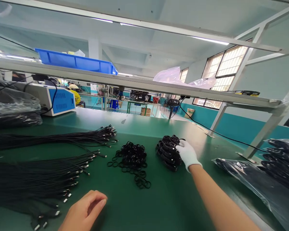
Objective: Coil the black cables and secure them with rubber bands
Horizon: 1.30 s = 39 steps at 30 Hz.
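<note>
My left hand (85, 210), bare, is at the front of the green table with thumb and index finger pinched together; nothing shows between them. In a white glove, my right hand (186, 153) reaches to the right side of a pile of coiled black cables (168, 152). Its fingers are closed on a coiled cable at the pile's upper right edge; the fingertips are partly hidden. Between my hands lies a heap of small black rubber rings (132, 155), with loose rings trailing toward me. Black cables (69, 175) with metal-tipped connectors spread out left of my left hand.
Another bundle of straight cables (86, 138) lies farther back on the table (135, 128). A blue-and-white machine (61, 99) and a plastic bag (14, 106) stand at the back left. Bagged black coils (281, 163) are stacked at right. Overhead, a shelf holds a blue tray (74, 62).
</note>
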Tool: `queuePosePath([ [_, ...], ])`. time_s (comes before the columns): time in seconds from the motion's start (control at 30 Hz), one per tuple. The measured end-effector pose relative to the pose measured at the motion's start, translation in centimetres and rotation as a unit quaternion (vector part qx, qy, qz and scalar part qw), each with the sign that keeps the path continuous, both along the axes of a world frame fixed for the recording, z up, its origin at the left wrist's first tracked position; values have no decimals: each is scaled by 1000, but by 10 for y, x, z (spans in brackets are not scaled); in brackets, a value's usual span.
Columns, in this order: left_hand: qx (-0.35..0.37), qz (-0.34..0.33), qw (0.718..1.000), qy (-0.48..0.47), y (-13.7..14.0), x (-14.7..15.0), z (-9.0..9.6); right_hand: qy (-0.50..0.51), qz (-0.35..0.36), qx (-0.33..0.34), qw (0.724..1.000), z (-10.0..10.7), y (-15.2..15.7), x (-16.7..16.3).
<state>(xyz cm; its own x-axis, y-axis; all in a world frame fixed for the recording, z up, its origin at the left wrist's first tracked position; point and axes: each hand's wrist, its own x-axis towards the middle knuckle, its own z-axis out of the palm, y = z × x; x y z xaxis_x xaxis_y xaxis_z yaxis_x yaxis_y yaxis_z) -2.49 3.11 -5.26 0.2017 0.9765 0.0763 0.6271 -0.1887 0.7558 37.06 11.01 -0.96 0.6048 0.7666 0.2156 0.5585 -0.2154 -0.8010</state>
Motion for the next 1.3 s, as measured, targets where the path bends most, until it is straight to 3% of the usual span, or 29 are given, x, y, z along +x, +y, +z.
queuePosePath([
  [0.13, 15, -18, 1000, 12, -3, 4, 4, 55, 54, 56, 996, 12, -25, -41],
  [0.27, 41, -6, 999, 11, -11, 6, 7, 90, 187, 62, 976, 17, -65, -137],
  [0.4, 69, 27, 996, 49, -21, 7, 11, 9, 243, 7, 970, -7, -105, -220],
  [0.47, 86, 46, 992, 84, -21, 0, 15, -61, 282, 29, 957, -31, -114, -240],
  [0.6, 120, 133, 965, 192, -1, -47, 27, -148, 312, 21, 938, -63, -117, -247],
  [0.77, 98, 232, 906, 340, 49, -131, 31, -143, 318, 0, 937, -60, -123, -249],
  [0.9, 71, 212, 879, 421, 69, -163, 26, -127, 290, 39, 948, -60, -125, -258],
  [1.03, 53, 167, 869, 463, 75, -175, 22, -125, 318, 44, 939, -61, -124, -257],
  [1.3, 30, 113, 894, 433, 93, -193, 40, -107, 293, 96, 945, -55, -121, -261],
])
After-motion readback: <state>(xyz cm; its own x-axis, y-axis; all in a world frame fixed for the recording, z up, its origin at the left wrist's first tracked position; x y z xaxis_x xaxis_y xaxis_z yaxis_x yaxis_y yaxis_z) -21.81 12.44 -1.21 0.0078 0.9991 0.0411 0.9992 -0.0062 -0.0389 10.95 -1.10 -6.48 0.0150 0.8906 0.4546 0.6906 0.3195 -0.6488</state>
